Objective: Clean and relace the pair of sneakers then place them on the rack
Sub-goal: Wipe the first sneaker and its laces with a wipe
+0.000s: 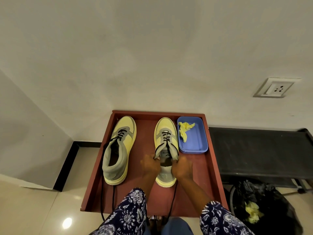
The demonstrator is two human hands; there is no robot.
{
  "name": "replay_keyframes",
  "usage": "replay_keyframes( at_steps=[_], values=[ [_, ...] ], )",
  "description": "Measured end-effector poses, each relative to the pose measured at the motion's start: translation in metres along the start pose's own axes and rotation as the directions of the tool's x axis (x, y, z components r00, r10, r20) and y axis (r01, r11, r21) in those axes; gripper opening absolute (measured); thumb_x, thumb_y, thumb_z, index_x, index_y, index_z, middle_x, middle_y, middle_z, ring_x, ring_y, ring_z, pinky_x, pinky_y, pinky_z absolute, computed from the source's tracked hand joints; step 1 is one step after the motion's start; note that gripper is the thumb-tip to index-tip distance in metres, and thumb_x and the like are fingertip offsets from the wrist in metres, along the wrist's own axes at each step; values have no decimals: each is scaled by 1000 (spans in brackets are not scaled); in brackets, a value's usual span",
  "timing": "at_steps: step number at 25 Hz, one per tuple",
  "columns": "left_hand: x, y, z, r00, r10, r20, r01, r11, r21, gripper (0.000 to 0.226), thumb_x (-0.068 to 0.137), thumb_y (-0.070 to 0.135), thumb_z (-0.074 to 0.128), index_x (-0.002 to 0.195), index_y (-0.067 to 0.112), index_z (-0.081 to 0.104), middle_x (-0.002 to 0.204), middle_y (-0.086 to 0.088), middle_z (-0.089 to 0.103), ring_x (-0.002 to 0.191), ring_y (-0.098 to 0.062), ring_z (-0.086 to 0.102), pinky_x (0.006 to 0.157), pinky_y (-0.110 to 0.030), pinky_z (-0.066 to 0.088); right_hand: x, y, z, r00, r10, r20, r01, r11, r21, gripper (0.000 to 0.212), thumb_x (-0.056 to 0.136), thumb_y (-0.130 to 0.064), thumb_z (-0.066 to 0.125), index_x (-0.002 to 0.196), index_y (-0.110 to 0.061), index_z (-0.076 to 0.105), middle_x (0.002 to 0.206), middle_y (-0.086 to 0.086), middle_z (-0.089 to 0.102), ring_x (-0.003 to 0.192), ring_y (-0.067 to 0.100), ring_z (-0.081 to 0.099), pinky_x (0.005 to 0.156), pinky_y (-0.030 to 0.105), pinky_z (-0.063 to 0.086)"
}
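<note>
Two yellow-and-grey sneakers stand on a red-brown tray table (210, 175), toes toward the wall. The left sneaker (118, 148) has black laces partly threaded, and its loose ends hang over the table's front edge. The right sneaker (166, 143) is laced low on the vamp. My left hand (150, 165) grips the left collar flap of the right sneaker. My right hand (182, 167) grips its right collar flap, and together they hold the opening apart around the tongue. A black lace (172, 200) trails from this shoe toward me.
A blue plastic tub (194, 143) with a crumpled yellow cloth (184, 130) sits at the table's far right corner. A black rack (257, 153) stands to the right against the wall. A bin with a black bag (264, 206) holds yellow scraps. A wall socket (275, 88) is above.
</note>
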State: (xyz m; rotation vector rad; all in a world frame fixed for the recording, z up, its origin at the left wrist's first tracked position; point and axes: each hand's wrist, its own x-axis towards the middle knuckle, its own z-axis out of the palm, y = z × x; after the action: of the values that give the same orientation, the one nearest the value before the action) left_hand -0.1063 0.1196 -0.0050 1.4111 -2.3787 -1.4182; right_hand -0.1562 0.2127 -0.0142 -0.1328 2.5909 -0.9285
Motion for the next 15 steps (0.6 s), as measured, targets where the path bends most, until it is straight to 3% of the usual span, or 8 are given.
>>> replay_keyframes(
  at_steps=[8, 15],
  values=[
    [1, -4, 0, 1000, 10, -9, -10, 1000, -16, 25, 90, 9, 52, 109, 1, 66, 107, -21, 67, 104, -34, 60, 74, -25, 39, -1, 2, 2, 1000, 5, -19, -6, 999, -41, 23, 92, -12, 44, 101, 4, 58, 106, 25, 62, 101, 39, 58, 78, 39, 47],
    [-9, 0, -12, 991, 63, 114, -56, 996, -68, 42, 91, 25, 56, 129, 6, 52, 125, -15, 60, 118, -28, 53, 96, -27, 39, -2, -3, -4, 998, 22, 56, -21, 1000, -21, 26, 91, -16, 46, 108, 0, 58, 113, 22, 62, 107, 37, 57, 85, 35, 45]
  ],
)
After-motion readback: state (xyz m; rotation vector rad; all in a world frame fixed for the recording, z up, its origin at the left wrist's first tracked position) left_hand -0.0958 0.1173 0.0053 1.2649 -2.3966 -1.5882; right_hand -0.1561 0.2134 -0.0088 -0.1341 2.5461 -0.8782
